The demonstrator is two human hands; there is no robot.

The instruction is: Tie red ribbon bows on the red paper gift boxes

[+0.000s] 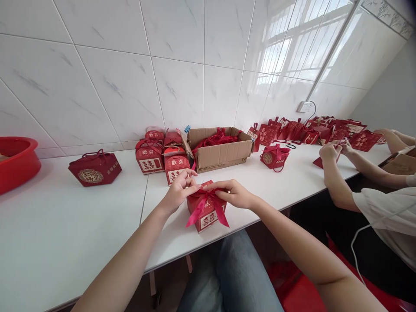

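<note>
A small red gift box (208,220) with white panels and gold print stands near the table's front edge. A crimson ribbon (206,203) is tied in a bow on its top, its two tails hanging down the front. My left hand (179,190) is at the left side of the bow, its thumb and a bent finger closed on the ribbon while another finger sticks up. From the right, my right hand (236,193) reaches over the box top with its fingers closed on the bow's right side. The fingers partly hide the loops.
Several similar boxes (148,157) stand beside a cardboard carton (224,157) of red ribbons. One dark red box (95,169) sits left, near a red basin (19,162). Another ribboned box (274,157) stands right. Beyond it, a co-worker's hands (331,151) handle a red item.
</note>
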